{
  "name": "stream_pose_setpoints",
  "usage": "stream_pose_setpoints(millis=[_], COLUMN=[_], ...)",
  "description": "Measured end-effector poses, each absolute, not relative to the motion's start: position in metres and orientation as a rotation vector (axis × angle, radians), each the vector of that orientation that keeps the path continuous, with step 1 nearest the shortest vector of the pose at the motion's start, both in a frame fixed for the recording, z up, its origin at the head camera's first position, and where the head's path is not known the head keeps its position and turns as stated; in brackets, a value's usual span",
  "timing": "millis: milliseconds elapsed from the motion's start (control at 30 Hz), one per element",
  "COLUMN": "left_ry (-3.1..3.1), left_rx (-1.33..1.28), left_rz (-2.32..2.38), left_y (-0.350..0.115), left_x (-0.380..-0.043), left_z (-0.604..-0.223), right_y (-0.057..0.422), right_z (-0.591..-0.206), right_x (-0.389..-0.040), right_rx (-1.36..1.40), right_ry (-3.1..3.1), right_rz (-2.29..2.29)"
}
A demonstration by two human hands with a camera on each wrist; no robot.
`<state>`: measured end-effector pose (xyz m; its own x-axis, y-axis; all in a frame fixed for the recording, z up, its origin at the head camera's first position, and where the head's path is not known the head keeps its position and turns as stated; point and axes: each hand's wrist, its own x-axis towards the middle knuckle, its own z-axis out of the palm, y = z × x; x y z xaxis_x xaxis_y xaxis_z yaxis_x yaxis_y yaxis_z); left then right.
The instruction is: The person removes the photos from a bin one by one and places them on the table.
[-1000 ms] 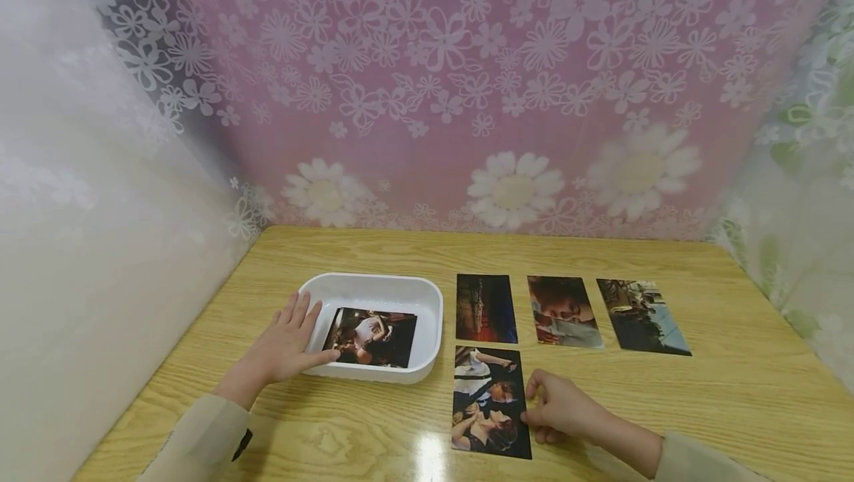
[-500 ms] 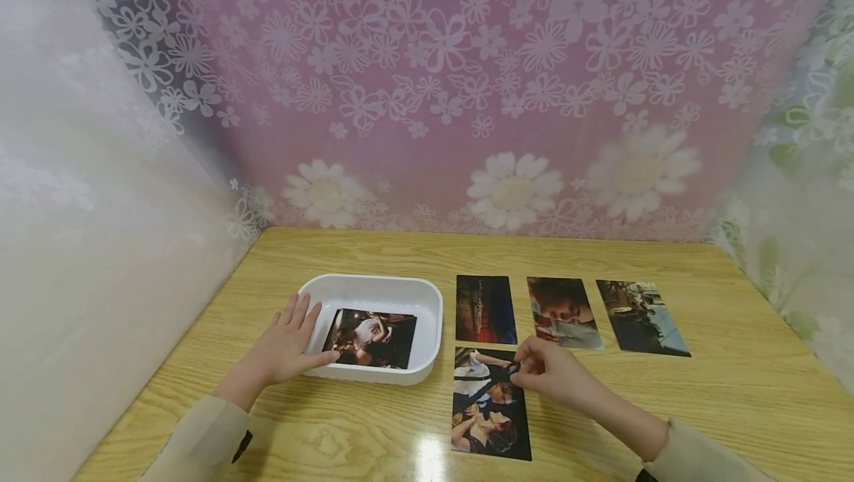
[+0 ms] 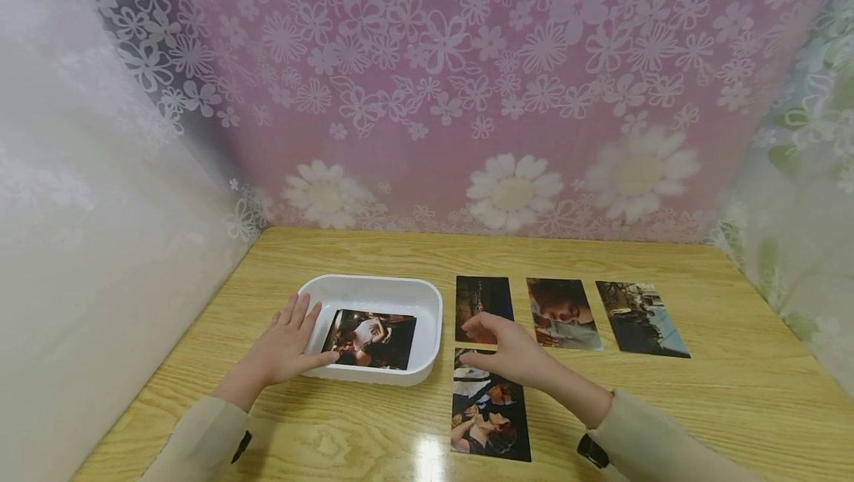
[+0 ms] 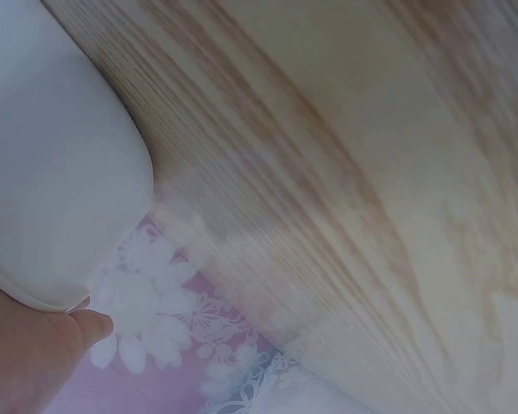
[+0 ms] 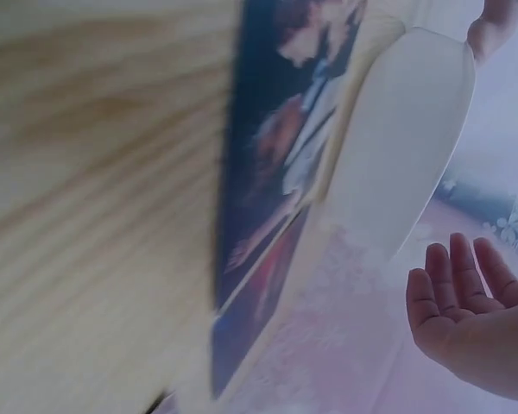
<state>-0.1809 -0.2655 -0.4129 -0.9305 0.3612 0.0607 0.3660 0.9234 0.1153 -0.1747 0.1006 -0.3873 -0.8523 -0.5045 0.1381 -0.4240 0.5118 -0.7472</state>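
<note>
My left hand [image 3: 283, 348] lies spread over the left rim of a white plastic tray [image 3: 432, 319], its thumb at the front edge. Inside the tray lies a small stack of photo cards [image 3: 373, 341], the top one showing a figure in white. Holding nothing, my right hand [image 3: 514, 352] hovers with relaxed fingers over the table, overlapping the near photo card of a couple [image 3: 490, 423] and the dark night-scene card [image 3: 480, 293] behind it. The right wrist view shows that hand's fingers [image 5: 445, 276] apart and loosely bent, with the tray [image 5: 406, 129] beyond.
Two more photo cards lie flat to the right in the back row: a face close-up [image 3: 563, 311] and a street scene [image 3: 643, 319]. The wooden table [image 3: 360, 430] ends at a pink floral curtain [image 3: 427, 96], with pale curtains at both sides.
My right hand has left the near card's right edge, moved up along it, then left across its top toward the tray, its fingers opening. The left hand and the cards stay put.
</note>
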Motion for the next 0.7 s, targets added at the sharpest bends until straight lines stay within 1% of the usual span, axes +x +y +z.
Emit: stream_pose_setpoints(millis=[133, 400, 567, 700], left_ry=[-3.038, -3.041, -3.033, -3.037], left_rx=[-0.577, -0.584, -0.587, -0.584], left_rz=[-0.196, -0.190, -0.183, -0.179], left_y=[-0.267, -0.267, -0.266, -0.266], left_x=[-0.182, -0.183, -0.182, -0.182], left_z=[-0.414, -0.414, -0.414, -0.414], right_y=[0.080, 0.041, 0.019, 0.002], right_z=[-0.385, -0.383, -0.392, -0.396], right_x=[-0.183, -0.202, -0.214, -0.219], right_rx=[-0.877, -0.988, -1.049, -1.097], right_ry=[2.661, 2.670, 2.691, 2.786], right_rz=[-1.278, -1.137, -0.970, -0.709])
